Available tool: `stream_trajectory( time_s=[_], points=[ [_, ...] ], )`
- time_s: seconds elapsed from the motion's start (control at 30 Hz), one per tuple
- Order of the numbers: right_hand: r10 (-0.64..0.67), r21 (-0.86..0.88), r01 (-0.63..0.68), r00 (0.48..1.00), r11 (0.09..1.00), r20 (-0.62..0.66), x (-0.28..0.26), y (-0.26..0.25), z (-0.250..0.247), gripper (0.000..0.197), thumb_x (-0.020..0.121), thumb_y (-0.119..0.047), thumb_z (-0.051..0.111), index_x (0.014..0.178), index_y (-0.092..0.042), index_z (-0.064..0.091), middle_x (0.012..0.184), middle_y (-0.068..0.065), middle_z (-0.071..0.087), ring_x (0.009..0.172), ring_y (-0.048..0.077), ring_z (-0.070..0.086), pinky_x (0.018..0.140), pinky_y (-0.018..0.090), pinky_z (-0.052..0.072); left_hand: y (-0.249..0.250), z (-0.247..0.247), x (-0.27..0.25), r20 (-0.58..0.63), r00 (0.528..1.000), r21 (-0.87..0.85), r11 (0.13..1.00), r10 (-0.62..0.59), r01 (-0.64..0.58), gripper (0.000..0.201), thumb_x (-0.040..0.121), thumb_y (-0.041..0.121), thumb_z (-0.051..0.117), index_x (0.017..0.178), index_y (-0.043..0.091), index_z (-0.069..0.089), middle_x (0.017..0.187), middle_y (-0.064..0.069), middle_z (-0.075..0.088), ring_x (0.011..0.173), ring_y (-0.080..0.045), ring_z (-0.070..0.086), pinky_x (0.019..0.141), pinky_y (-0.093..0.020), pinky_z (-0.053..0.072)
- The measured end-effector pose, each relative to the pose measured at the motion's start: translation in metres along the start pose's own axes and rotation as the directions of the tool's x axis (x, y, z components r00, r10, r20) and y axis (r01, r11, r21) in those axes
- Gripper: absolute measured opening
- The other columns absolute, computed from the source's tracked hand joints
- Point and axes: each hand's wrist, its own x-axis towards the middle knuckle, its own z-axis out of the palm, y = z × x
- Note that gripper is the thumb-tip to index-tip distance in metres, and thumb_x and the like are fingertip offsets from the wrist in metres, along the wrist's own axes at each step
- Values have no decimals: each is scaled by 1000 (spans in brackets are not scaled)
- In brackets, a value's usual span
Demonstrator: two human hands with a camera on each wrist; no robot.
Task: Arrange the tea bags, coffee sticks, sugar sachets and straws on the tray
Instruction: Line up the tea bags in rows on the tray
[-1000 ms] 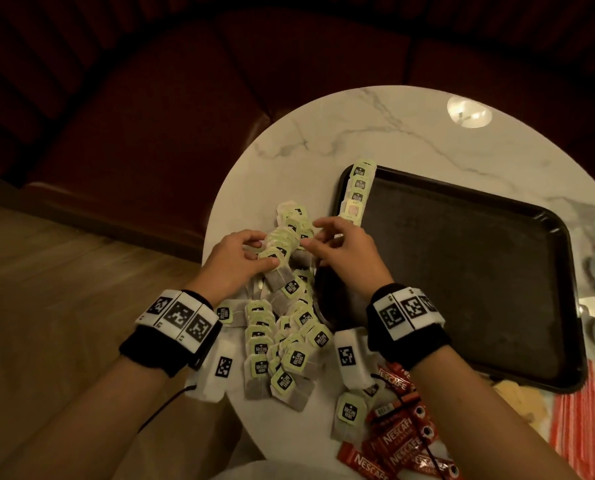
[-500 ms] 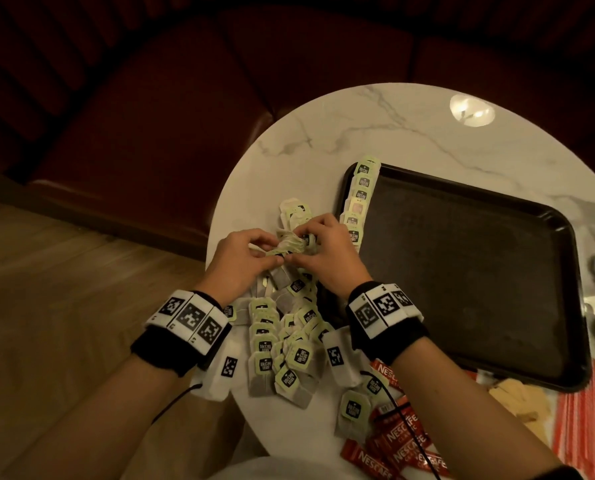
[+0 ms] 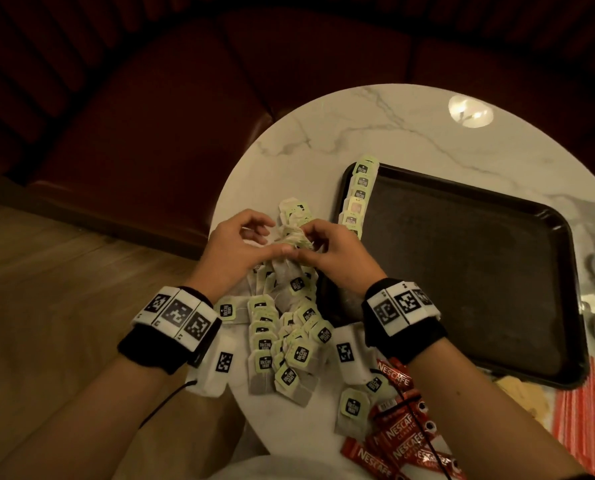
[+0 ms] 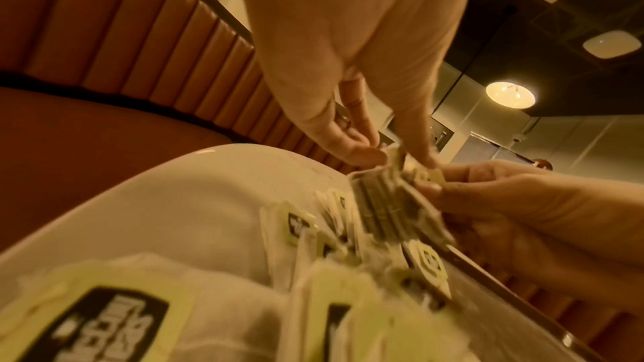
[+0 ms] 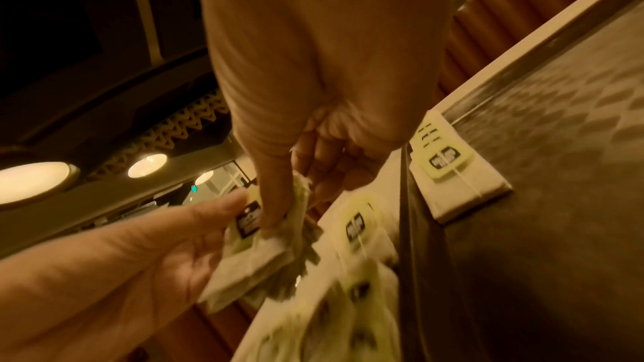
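Hands meeting above the table's left edge, a small stack of tea bags (image 3: 293,237) caught between them. Left hand (image 3: 235,252) pinches the bundle from its outer side with thumb and fingers; right hand (image 3: 334,252) closes on it from the other side, its thumb pressed on the top tag, as the right wrist view shows. Holding from both sides appears meant to square the loose bags into one even packet before it goes down. Tray (image 3: 548,341), dark and rectangular, lies on the marble table (image 3: 375,133) just right of the hands; a row of tea bags (image 3: 360,195) already runs along its left rim, tags overlapping, which suggests the held packet is to extend that row towards the near corner. Loose pile of tea bags (image 3: 289,348) is spread on the table between the wrists, near the front edge, within easy reach for further gathering. Red coffee sticks (image 3: 398,441) lie at the near edge under the right forearm; striped straws (image 3: 590,420) lie by the tray's near right corner, with pale sachets (image 3: 524,396), probably sugar, just beside them. Apart from that row, nothing is seen lying on the tray, so the arrangement is judged barely begun.
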Motion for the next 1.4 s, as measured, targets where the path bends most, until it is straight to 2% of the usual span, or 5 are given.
stream_trajectory(
  time_s=[0.2,0.33,0.57,0.87,1.4],
  points=[
    [-61,113,37,974,993,217,-4,-27,-36,28,84,-13,76,105,-1,64,101,22,68,82,17,61,79,36,53,16,-5,4,228,974,-6,1000,-19,21,76,59,52,81,126,28,52,124,7,56,116,0,53,91,-21,49],
    [-96,62,80,935,995,341,-4,-48,-55,26,84,-10,75,107,-3,66,104,17,70,83,13,65,81,29,54,34,-1,-2,471,880,-141,979,-62,144,57,76,15,78,128,18,53,119,-1,66,106,-9,65,83,-21,53],
    [-3,-74,39,898,997,440,-3,-64,-69,39,82,-12,78,117,-12,61,93,-1,71,73,2,64,68,14,48,39,16,-12,630,772,-288,899,-81,330,26,78,-5,67,100,9,63,86,-1,70,82,-14,67,74,-25,58],
    [65,40,-73,983,997,169,-15,-41,-54,39,87,-35,71,121,-17,59,100,-4,64,79,3,62,68,18,53,30,22,-2,289,939,-457,836,-185,305,21,82,9,68,103,3,67,96,-15,74,85,-21,72,75,-29,60],
    [133,604,-60,988,794,-77,-25,-30,-32,16,90,-1,64,106,-1,62,94,13,68,80,15,69,79,24,58,33,29,-4,235,969,-613,762,-75,208,30,71,11,72,101,7,68,97,-7,75,87,-16,71,69,-22,57]
  ],
)
